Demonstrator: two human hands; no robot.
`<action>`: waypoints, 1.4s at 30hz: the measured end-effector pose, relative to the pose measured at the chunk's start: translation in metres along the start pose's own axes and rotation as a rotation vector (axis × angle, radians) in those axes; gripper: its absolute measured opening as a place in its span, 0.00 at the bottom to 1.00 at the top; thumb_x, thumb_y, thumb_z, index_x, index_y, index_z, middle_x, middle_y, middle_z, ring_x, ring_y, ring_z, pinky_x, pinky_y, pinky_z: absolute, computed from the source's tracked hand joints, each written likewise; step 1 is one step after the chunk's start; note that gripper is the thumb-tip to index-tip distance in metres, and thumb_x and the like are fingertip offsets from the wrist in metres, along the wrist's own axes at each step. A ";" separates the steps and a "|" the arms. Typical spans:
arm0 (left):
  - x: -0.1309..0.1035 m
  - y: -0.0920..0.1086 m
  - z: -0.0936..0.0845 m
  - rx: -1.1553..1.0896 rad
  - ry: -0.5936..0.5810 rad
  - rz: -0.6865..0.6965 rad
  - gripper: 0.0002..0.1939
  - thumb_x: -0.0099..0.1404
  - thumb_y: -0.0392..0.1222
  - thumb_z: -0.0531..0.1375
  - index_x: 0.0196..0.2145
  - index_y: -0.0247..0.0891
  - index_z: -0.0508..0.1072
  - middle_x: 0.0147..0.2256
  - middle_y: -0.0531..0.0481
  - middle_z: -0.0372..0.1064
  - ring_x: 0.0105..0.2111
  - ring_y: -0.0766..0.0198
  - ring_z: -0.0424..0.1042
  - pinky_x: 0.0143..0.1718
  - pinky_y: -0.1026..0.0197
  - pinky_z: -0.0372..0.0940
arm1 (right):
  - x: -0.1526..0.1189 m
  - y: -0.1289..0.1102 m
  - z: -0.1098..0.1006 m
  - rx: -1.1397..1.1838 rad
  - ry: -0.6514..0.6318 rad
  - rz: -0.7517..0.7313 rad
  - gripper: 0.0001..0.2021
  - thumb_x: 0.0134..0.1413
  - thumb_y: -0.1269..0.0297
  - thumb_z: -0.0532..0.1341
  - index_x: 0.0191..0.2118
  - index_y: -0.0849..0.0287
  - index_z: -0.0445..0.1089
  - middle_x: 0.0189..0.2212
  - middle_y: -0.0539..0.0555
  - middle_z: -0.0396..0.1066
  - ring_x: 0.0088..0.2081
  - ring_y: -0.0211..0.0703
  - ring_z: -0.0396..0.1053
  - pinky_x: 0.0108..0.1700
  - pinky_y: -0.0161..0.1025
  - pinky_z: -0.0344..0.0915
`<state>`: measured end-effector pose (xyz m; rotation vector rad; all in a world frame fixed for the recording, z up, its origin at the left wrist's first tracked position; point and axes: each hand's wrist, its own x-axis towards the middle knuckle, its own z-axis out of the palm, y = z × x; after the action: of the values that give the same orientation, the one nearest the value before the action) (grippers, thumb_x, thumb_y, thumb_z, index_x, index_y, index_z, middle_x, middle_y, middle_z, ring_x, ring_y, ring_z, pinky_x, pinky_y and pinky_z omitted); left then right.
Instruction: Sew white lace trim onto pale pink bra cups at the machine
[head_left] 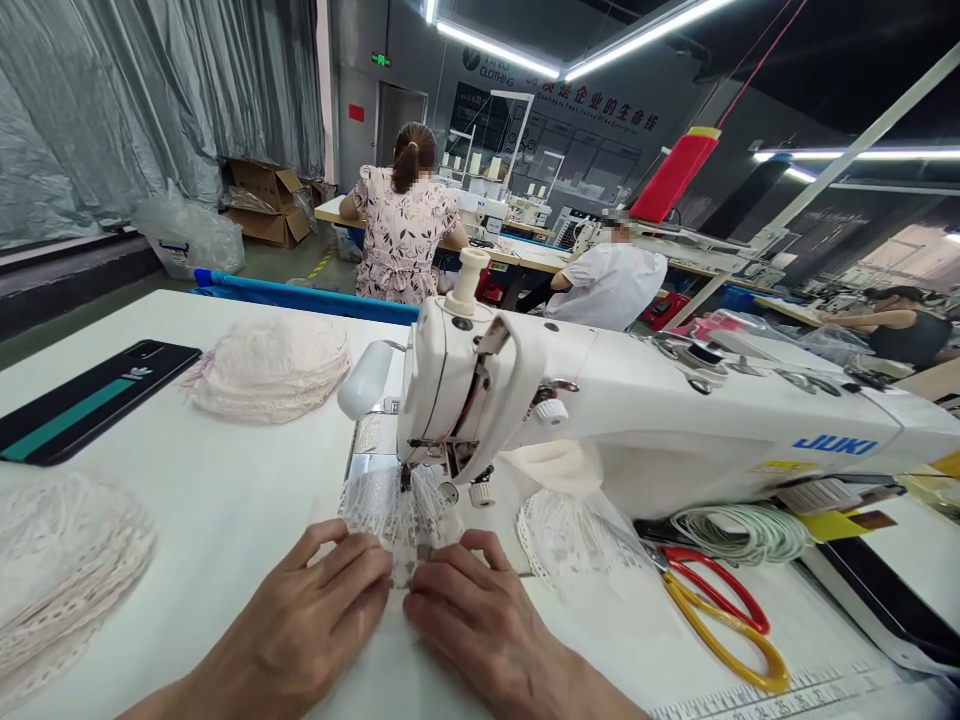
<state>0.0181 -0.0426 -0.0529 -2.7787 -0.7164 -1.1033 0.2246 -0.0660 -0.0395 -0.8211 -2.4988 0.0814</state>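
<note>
A piece of white lace fabric (pixel 405 510) lies under the needle area of the white sewing machine (pixel 600 390). My left hand (pixel 311 600) grips the lace's near left edge, its fingers curled and pressed together. On the near right edge, my right hand (pixel 480 610) is closed on the same lace, with a small gap between the two hands. The fingertips of both are partly hidden. To the right of the needle, more gathered lace (pixel 574 535) rests on the table beneath the machine arm.
Stacked lace pieces (pixel 270 368) and a larger lace pile (pixel 64 570) lie to the left, beside a black phone (pixel 97 395). Scissors (pixel 724 610) and a coiled pale cord (pixel 742 532) lie at right. Two people sit working ahead, another far right.
</note>
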 end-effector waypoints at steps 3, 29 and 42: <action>-0.010 -0.002 0.005 -0.004 -0.010 0.032 0.16 0.72 0.31 0.46 0.36 0.34 0.74 0.36 0.49 0.73 0.38 0.64 0.69 0.48 0.55 0.56 | 0.000 0.001 -0.001 -0.008 -0.037 0.000 0.11 0.64 0.75 0.49 0.39 0.63 0.68 0.33 0.53 0.70 0.34 0.40 0.64 0.43 0.43 0.55; -0.023 0.006 0.008 0.081 -0.030 0.021 0.16 0.70 0.28 0.47 0.34 0.34 0.74 0.35 0.49 0.74 0.42 0.61 0.70 0.50 0.52 0.57 | 0.001 0.001 -0.008 -0.037 -0.086 -0.059 0.09 0.64 0.76 0.51 0.41 0.63 0.68 0.36 0.52 0.72 0.36 0.40 0.65 0.40 0.42 0.55; -0.009 0.008 0.002 0.044 0.037 -0.030 0.20 0.72 0.35 0.43 0.37 0.38 0.75 0.30 0.51 0.71 0.33 0.65 0.69 0.44 0.58 0.56 | 0.000 0.002 -0.003 -0.033 -0.035 -0.049 0.10 0.65 0.63 0.52 0.36 0.60 0.68 0.35 0.51 0.73 0.35 0.39 0.65 0.39 0.41 0.55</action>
<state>0.0172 -0.0533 -0.0599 -2.7123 -0.7711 -1.1266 0.2273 -0.0649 -0.0378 -0.7778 -2.5574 0.0380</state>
